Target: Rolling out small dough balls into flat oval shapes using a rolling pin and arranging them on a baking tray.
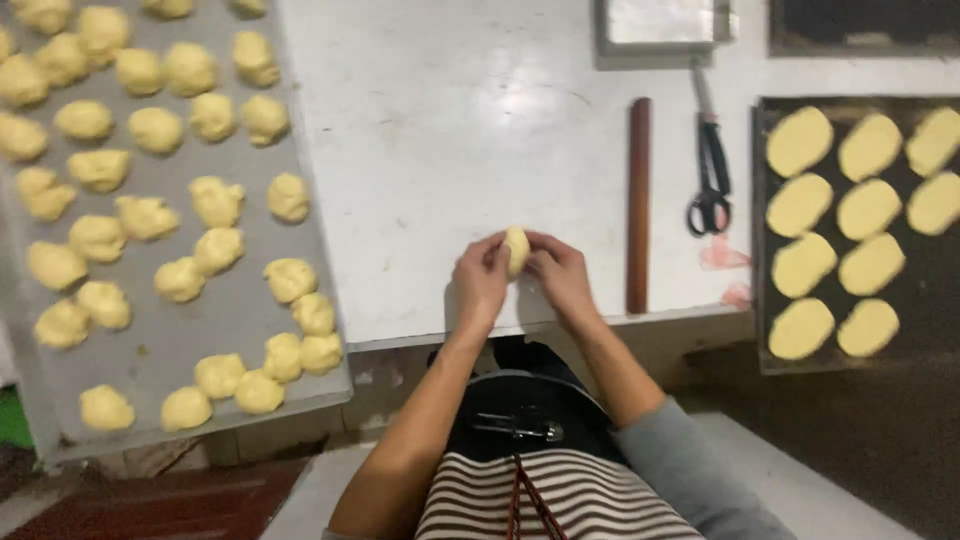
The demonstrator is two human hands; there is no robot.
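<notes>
Both hands meet over the near edge of the white bench [450, 120], and between them sits a small pale yellow dough piece [516, 249], held upright and pinched from either side. The left hand [481, 281] curls its fingers against the left flank of the dough piece, and the right hand [561, 278] presses on its right flank, so both hands are closed around that one lump, with only its top and middle showing between the fingertips. Taking the dough piece as the landmark: just to its right a dark wooden rolling pin [639, 205] lies lengthwise on the bench, running away from the person. Farther right of that lie black-handled scissors [710, 170], blades pointing away. Beyond the scissors, well to the right of the dough piece, a dark baking tray [762, 340] carries flattened oval dough pieces [803, 264] set in rows, apart from each other. Well to the left of the dough piece, a pale grey sheet tray [250, 330] holds many rough, unshaped dough lumps [291, 279], some touching their neighbours, most lying loose. Far above the dough piece, at the back edge of the bench, stands a square metal pan [660, 25]. Directly below the hands, the person's striped apron [570, 500] and grey sleeve [690, 470] fill the bottom of the view.
</notes>
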